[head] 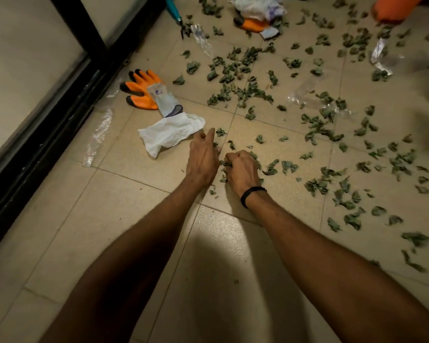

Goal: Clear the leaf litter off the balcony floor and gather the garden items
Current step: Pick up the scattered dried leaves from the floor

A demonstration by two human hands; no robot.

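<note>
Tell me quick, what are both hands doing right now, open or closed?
Left hand: one digit straight, the rest hidden; cannot be told.
Right hand: closed round leaves.

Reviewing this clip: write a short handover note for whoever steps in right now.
Left hand: on the tiles beside the right, holding nothing.
Right hand: grip curled round a clump of leaves.
Orange glove and white cloth lie near the door frame; second glove and teal tool lie at the far end.
Done: one handful gathered.
Left: most leaves are still scattered, plus the plastic scraps and all garden items.
</note>
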